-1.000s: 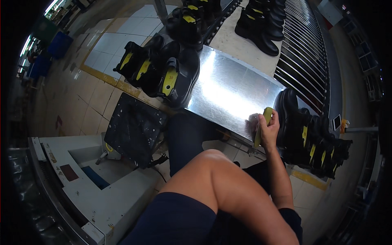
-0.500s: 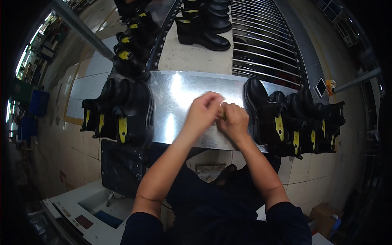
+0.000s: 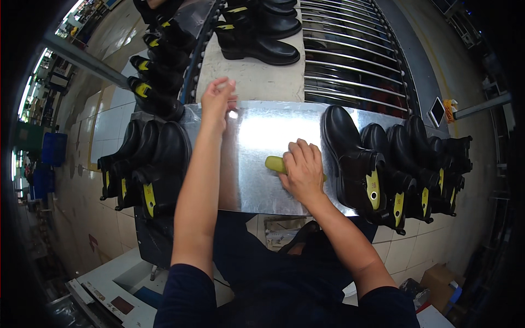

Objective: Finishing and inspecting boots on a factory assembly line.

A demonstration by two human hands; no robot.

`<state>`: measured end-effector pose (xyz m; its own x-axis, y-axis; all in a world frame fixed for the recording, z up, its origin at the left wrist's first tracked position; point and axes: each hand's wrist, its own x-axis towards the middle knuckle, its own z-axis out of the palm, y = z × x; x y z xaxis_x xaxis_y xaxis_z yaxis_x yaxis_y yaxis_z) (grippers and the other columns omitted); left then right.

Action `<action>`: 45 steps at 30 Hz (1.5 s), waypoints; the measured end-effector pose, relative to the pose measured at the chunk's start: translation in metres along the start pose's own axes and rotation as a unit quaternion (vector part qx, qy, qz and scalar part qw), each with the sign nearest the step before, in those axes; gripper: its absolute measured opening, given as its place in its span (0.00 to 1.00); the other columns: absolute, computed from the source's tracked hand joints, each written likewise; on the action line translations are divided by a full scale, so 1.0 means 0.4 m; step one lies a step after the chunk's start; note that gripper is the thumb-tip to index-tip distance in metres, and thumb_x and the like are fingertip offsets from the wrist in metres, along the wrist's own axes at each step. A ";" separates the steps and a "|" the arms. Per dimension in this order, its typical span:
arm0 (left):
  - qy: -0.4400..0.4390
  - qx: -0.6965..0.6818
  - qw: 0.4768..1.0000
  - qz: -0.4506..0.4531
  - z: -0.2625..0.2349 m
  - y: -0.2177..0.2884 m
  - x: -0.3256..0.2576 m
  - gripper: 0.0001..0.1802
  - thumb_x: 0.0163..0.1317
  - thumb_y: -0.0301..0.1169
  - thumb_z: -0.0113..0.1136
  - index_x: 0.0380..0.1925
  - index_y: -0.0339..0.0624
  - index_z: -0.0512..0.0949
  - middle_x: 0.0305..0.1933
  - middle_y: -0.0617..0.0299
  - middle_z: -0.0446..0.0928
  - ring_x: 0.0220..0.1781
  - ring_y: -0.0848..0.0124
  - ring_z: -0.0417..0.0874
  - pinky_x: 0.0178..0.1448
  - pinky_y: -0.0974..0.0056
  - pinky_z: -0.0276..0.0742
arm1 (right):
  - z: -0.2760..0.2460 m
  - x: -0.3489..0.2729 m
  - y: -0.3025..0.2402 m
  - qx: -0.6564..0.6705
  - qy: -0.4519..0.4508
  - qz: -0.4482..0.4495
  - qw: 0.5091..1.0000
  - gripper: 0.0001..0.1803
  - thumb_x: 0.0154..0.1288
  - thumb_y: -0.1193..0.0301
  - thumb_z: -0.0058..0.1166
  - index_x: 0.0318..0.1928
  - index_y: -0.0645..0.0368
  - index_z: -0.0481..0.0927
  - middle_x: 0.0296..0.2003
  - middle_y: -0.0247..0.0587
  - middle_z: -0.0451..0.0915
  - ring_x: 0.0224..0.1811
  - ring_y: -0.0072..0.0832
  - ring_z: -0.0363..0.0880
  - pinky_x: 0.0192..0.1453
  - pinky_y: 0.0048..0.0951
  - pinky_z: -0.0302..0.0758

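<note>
Biggest of all, one roller conveyor [image 3: 355,63] runs away from you beyond the work area, with one pale strip [image 3: 251,82] along its left side. Across the near end lies one shiny metal surface [image 3: 246,191], right in front of you, and at your lower left stands one white machine [image 3: 101,292]. One cardboard box [image 3: 439,284] sits low on your right.

Next come the black boots, in four groups. On your right you have at least five boots [image 3: 350,158], toes pointing away from you, with five yellow-green tabs showing. On your left are three boots [image 3: 172,158], with three such tabs. Four boots [image 3: 164,104] stand in a line left of the pale strip, and at least four boots [image 3: 257,46] stand on it; the far ones overlap too much to count exactly.

Your two hands are apart. Your left hand [image 3: 217,101] is empty, fingers spread and slightly bent, above the far edge of the surface; you cannot tell whether it touches anything. Your right hand [image 3: 303,167], palm down, is closed over one yellow-green piece [image 3: 275,163], whose rounded end sticks out to the left, over the middle of the surface.
</note>
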<state>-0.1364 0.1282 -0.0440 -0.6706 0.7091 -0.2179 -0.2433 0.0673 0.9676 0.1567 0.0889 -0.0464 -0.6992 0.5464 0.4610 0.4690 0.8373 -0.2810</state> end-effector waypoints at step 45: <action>-0.034 -0.062 0.959 0.275 0.005 -0.085 -0.779 0.63 0.67 0.79 0.31 0.76 0.26 0.57 0.80 0.41 0.61 0.80 0.51 0.64 0.83 0.49 0.55 | 0.006 -0.009 0.038 0.062 0.214 0.160 0.962 0.10 0.51 0.78 0.61 0.34 0.55 0.75 0.32 0.41 0.75 0.39 0.43 0.77 0.46 0.44 0.72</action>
<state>0.0822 -0.0935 -0.0087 -0.6751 0.6579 0.3339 0.0502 -0.4106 0.9104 0.1650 0.0997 -0.0542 -0.2313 0.7409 0.6306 0.5370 0.6377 -0.5523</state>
